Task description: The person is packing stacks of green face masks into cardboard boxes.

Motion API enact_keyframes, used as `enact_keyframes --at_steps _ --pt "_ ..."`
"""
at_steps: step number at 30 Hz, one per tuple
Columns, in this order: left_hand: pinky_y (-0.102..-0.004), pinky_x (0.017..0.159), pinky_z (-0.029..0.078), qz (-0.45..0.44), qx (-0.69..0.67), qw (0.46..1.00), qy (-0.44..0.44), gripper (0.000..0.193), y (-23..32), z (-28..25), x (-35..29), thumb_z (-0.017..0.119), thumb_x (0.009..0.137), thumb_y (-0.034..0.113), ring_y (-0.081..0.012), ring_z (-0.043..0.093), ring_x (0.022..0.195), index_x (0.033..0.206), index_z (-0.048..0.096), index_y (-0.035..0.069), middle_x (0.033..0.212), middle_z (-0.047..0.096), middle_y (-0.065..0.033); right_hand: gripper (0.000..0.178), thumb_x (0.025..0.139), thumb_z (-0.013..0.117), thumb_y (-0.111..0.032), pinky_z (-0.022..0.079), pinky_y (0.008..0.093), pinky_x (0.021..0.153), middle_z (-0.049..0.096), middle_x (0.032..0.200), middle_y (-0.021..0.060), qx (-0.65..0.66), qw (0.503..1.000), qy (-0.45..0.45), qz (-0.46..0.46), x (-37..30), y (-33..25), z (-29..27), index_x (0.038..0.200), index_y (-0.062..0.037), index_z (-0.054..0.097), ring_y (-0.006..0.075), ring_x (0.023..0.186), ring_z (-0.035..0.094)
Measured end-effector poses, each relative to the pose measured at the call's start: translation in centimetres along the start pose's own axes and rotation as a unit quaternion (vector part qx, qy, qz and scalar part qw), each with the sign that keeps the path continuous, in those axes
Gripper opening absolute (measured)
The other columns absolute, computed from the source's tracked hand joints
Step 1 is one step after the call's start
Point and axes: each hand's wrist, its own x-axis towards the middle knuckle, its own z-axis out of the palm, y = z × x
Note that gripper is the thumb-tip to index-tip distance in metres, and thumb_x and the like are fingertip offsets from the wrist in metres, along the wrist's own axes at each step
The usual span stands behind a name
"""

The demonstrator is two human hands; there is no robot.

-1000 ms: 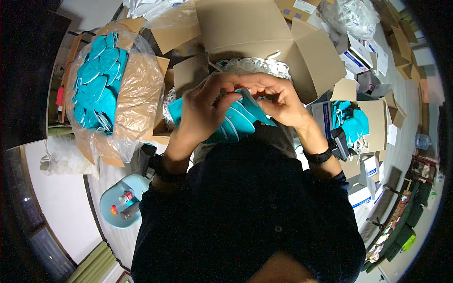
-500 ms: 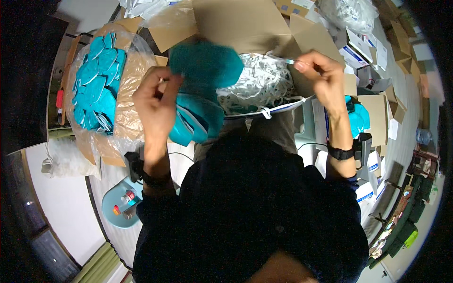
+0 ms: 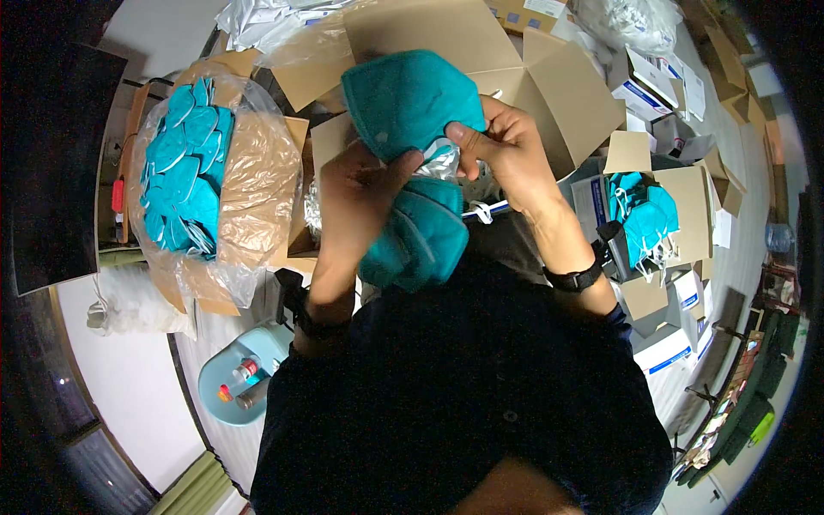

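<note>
We have teal masks (image 3: 425, 236) just below our left hand (image 3: 354, 202), whose partly hidden fingers' grip we cannot tell; our right hand (image 3: 512, 159) pinches the upper mask (image 3: 416, 99) between fingers, before an open cardboard box (image 3: 442, 34).

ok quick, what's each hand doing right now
Left hand: closed, thumb at the lower edge of the upper teal mask; lower teal masks sit against it.
Right hand: closed, holding the same upper teal mask.

left hand (image 3: 365, 199): blurred, fingers unclear | right hand (image 3: 512, 154): partly hidden behind teal face mask (image 3: 416, 99) | white straps (image 3: 442, 161): mostly covered | cardboard flap (image 3: 429, 30): cut off by top edge
</note>
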Motion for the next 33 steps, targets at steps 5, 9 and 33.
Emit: enact_keyframes --at_steps 5,9,33 --pt "-0.0209 0.051 0.036 -0.02 -0.052 0.996 0.069 0.013 -0.4 0.8 -0.1 0.073 0.082 0.012 -0.003 0.045 0.059 0.084 0.066 0.002 0.066 0.059 0.0042 0.014 0.088 0.066 -0.014 0.046 0.0215 0.05 0.063 0.072 0.0026 0.11 0.988 0.021 0.102 -0.9 0.3 0.8 0.092 0.0001 0.064 0.0061 0.054 0.055" --pt "-0.0206 0.05 0.035 -0.024 -0.065 0.991 0.119 0.013 -0.7 0.8 0.0 0.074 0.082 0.012 -0.0018 0.044 0.058 0.083 0.067 0.001 0.064 0.059 0.0045 0.016 0.085 0.071 -0.013 0.047 0.0207 0.052 0.067 0.079 0.0048 -0.039 0.993 0.053 0.094 -1.3 0.8 1.0 0.089 0.0012 0.065 0.0061 0.06 0.058" --pt "-0.0208 0.068 0.043 -0.047 -0.179 0.975 0.121 0.01 0.7 -2.1 -2.6 0.064 0.085 -0.004 -0.0052 0.055 0.073 0.095 0.066 -0.001 0.083 0.065 0.0006 0.008 0.081 0.067 -0.009 0.047 0.0274 0.059 0.069 0.07 0.0101 -0.285 0.898 0.319 -0.103 4.7 2.3 -8.3 0.074 -0.0053 0.068 0.0101 0.06 0.06"
